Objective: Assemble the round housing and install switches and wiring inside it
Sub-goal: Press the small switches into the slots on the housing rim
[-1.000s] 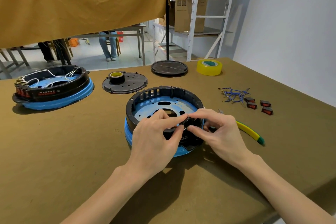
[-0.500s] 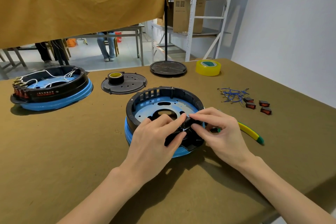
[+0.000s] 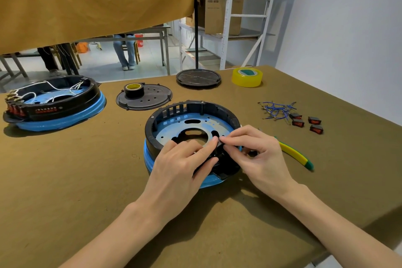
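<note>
The round housing [image 3: 191, 111], a black slotted ring on a blue base with a pale blue inner plate, lies at the table's centre. Both hands meet at its near-right rim. My left hand [image 3: 180, 167] pinches the rim, index finger on top and thumb on the outer wall. My right hand [image 3: 261, 159] pinches a small black part [image 3: 220, 144] between thumb and index finger, right at the rim and mostly hidden by the fingertips. Several loose black-and-red switches [image 3: 314, 120] and a bundle of blue wires [image 3: 276, 109] lie to the right.
A wired housing [image 3: 54, 104] stands at the left. Behind are a black cover plate [image 3: 152, 100] carrying a black tape roll [image 3: 133, 90], a black disc [image 3: 198, 78] and yellow tape [image 3: 247, 77]. A yellow-green tool [image 3: 295, 156] lies by my right hand.
Both hands stayed at the near-right rim. The fingertips drew closer together and lower, bringing the small black part down against the rim.
</note>
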{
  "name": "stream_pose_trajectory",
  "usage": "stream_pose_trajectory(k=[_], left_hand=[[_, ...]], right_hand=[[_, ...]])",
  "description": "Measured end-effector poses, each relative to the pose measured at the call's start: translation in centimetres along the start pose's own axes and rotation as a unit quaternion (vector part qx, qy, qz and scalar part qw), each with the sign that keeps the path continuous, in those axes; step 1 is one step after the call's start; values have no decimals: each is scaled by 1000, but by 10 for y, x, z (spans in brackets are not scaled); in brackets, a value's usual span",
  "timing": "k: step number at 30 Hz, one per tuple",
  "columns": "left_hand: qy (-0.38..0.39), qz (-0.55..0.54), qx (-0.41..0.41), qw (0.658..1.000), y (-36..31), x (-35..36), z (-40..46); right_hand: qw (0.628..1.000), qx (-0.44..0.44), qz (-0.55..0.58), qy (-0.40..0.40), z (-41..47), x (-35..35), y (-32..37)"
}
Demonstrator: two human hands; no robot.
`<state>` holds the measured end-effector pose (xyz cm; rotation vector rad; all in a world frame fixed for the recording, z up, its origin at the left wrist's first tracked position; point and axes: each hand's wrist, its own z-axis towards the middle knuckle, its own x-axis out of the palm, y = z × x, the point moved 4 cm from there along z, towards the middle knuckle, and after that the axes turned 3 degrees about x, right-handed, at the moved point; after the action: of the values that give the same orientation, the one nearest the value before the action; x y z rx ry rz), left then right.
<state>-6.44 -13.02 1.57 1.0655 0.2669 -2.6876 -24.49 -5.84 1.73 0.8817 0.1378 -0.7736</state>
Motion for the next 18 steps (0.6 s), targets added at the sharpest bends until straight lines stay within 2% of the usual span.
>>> stream_pose_trajectory(k=[3, 9, 13, 18], left_hand=[[-6, 8, 2, 1000, 1, 3, -1], [-17, 19, 4, 1000, 2, 6, -1], [-24, 7, -25, 999, 1, 6, 0], [-23, -5, -36, 999, 1, 6, 0]], right_hand=[[1000, -1, -14, 2, 1, -1, 0], [987, -58, -150, 7, -1, -4, 7], [992, -33, -120, 16, -2, -4, 3], [989, -33, -144, 25, -4, -1, 2]])
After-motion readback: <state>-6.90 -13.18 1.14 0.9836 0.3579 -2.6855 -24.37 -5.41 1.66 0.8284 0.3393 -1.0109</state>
